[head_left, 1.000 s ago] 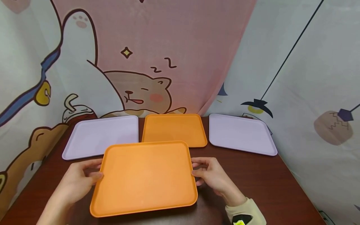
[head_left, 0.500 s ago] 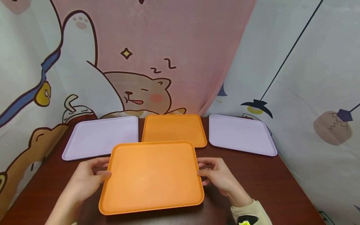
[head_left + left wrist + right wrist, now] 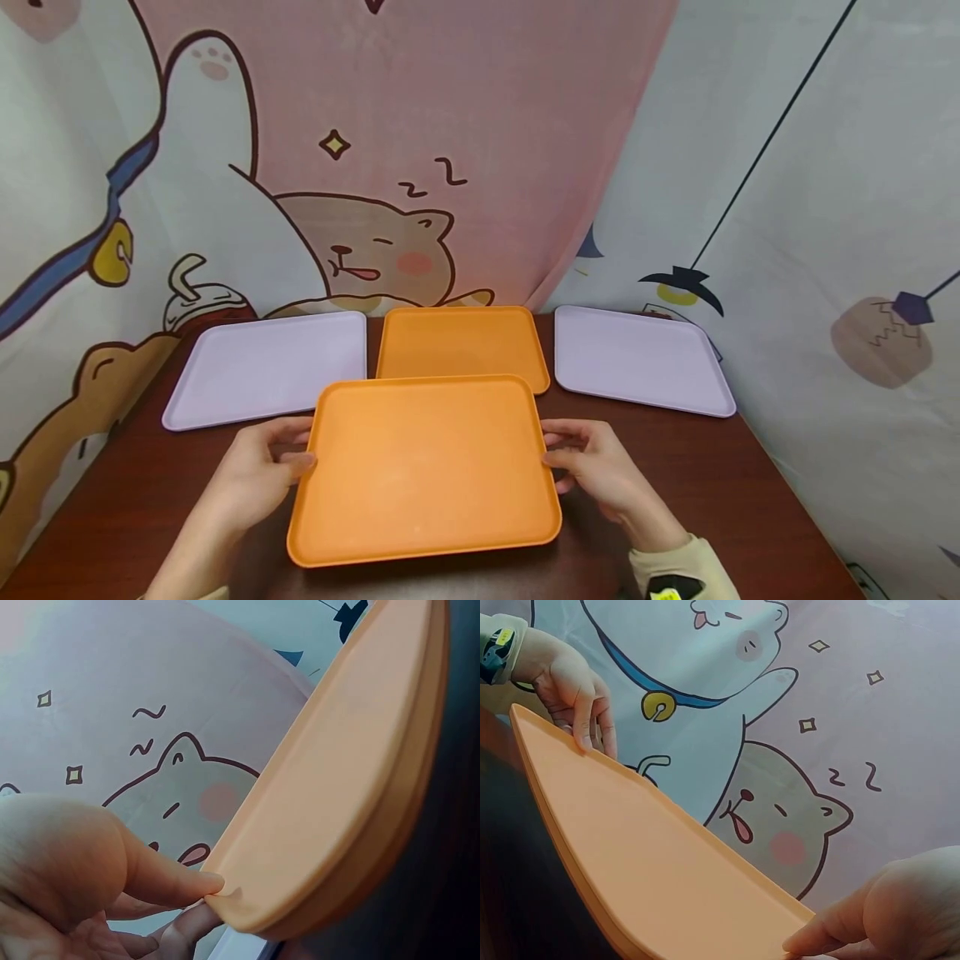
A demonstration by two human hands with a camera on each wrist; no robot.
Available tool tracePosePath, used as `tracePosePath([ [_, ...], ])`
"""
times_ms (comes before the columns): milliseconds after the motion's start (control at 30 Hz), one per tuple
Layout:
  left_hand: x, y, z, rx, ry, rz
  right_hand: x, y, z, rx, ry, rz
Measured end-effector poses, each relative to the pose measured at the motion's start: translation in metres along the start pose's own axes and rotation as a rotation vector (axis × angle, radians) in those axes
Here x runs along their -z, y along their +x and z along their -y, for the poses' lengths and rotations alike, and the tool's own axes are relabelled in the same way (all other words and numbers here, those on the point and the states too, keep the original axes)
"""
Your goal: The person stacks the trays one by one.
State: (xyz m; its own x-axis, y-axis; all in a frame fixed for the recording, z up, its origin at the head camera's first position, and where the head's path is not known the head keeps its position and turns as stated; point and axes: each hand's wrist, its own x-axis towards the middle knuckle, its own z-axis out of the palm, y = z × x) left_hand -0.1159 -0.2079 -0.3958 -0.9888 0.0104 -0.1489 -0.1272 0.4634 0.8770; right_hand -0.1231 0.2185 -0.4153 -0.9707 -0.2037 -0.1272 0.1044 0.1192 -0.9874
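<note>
Between both hands an orange tray [image 3: 423, 467] is held above the table, with nothing on it. My left hand [image 3: 258, 471] pinches its left edge, thumb on the rim and fingers beneath. On the opposite edge my right hand [image 3: 596, 467] pinches the rim the same way. The left wrist view shows the thumb [image 3: 176, 883] pressing the rim of the tilted tray [image 3: 322, 772]. In the right wrist view the right hand [image 3: 900, 907] grips the near corner area, and the left hand [image 3: 574, 694] appears at the far edge.
Behind the held tray lies a second orange tray [image 3: 461, 342], partly covered by it. A pale lilac tray [image 3: 270, 367] lies to the left and another lilac tray [image 3: 641, 358] to the right. The dark wood table [image 3: 712, 500] meets a cartoon-printed cloth [image 3: 517, 150] at the back.
Both hands have moved to the right, carrying the held orange tray with them. Their grip on its edges looks the same. The trays on the table have stayed in place.
</note>
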Motion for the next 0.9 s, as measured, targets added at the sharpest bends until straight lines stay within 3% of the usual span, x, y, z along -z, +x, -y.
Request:
tracePosePath([
  [900,-0.028,0.012,0.0,-0.013,-0.075,0.03,0.02,-0.004,-0.01,-0.041,-0.046,-0.074],
])
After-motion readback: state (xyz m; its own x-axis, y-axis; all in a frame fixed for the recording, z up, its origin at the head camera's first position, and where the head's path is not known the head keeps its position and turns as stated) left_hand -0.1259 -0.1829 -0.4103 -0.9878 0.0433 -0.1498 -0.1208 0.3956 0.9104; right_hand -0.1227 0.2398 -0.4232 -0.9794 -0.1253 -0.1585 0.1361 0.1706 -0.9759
